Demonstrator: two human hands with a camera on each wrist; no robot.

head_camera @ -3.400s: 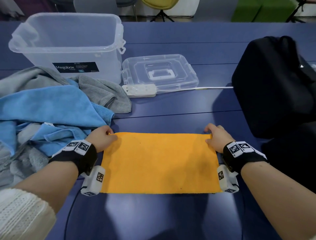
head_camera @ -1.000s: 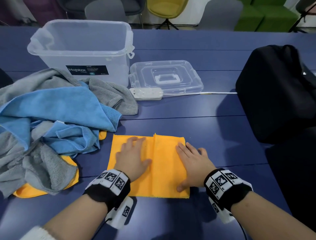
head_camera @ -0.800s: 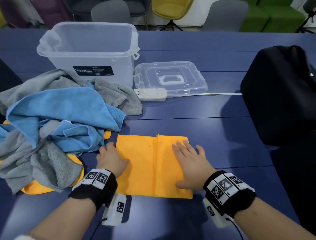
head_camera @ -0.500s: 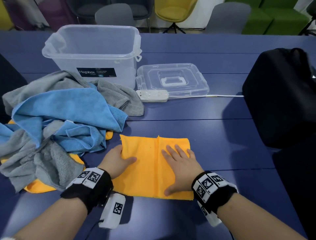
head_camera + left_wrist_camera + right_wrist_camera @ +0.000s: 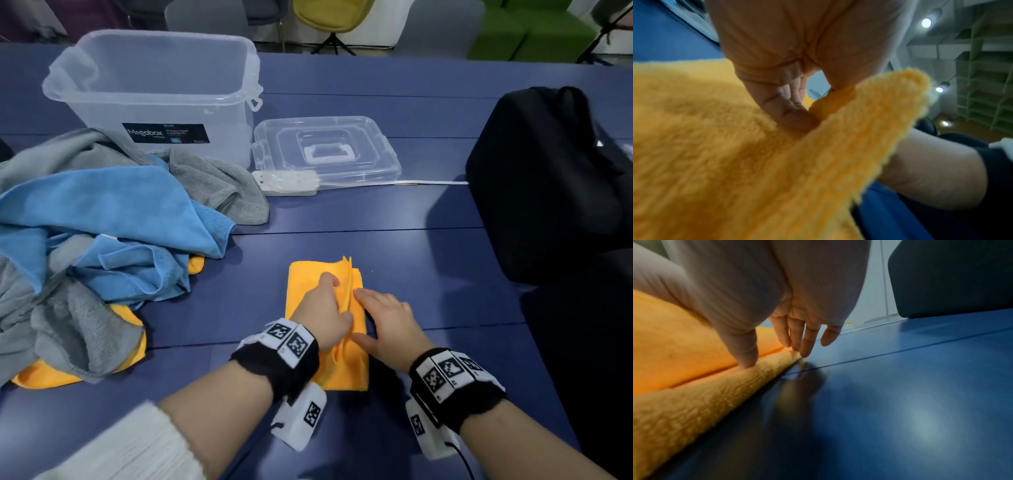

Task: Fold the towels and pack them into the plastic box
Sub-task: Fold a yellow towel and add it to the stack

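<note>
**Both hands on the folded orange towel**

The left hand [image 5: 323, 313] has its fingers [image 5: 791, 112] curled into a raised fold of the orange towel [image 5: 346, 363], thumb against the cloth; how much cloth lies inside the grip is hidden behind that fold. Just right of them, the right hand [image 5: 387, 320] lies with fingers [image 5: 797, 337] straight and slightly spread, tips pressing the towel's right edge down onto the tabletop [image 5: 428, 260]. The towel is a narrow strip under both hands, its near end partly covered by the left wristband.

Left of the fingers, well apart, is a heap of blue and grey towels [image 5: 102, 219]; another orange towel [image 5: 51, 377] shows only at its edges beneath. Beyond the fingers stand the clear plastic box [image 5: 154, 89] and, beside it, its lid [image 5: 325, 150]. A black bag [image 5: 555, 178] is cut off at the right. Chairs line the far side; the wrist views are blurred.
</note>
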